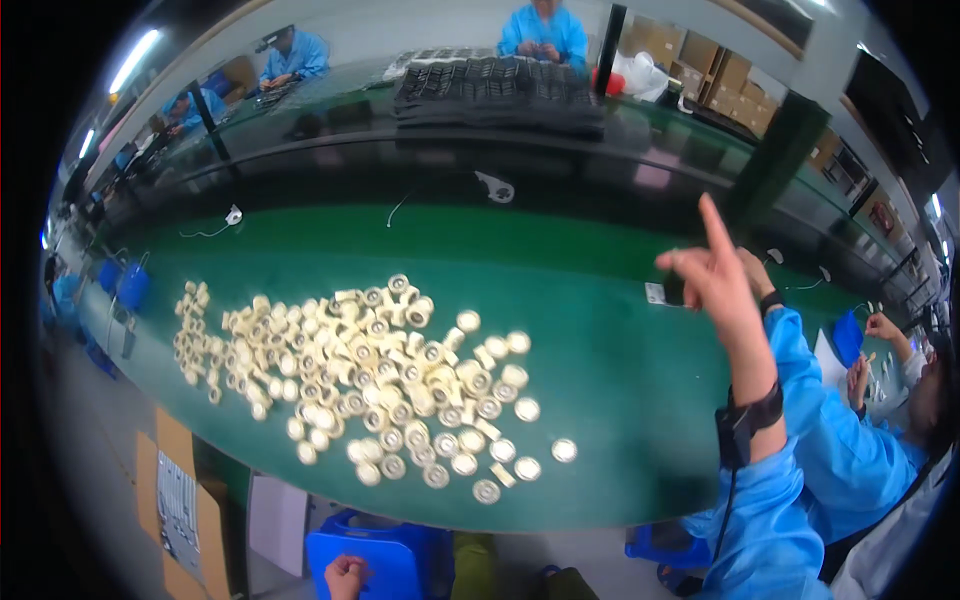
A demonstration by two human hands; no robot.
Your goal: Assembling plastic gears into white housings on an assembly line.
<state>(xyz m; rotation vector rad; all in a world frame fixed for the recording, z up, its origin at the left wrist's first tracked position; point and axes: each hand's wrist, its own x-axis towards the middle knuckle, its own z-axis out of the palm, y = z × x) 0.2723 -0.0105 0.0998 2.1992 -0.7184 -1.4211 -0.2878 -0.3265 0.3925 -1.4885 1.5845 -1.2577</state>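
White label-like card (656, 293) lies near the spread right hand (715, 282); left hand (345, 577), grip unclear.

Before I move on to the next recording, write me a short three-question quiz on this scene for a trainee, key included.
1. Fill in the colour: the pale round pieces lie loose on a ____ tabletop.
2. Multiple choice: in the picture, what is nearest to the person's left hand?
a) cardboard box
b) blue stool
c) black stack
3. Short answer: how is the person's right hand held, and where does it show relative to the pale round pieces?

Key:
1. Green.
2. b.
3. Index finger extended; it shows to the right of the pieces, apart from them.
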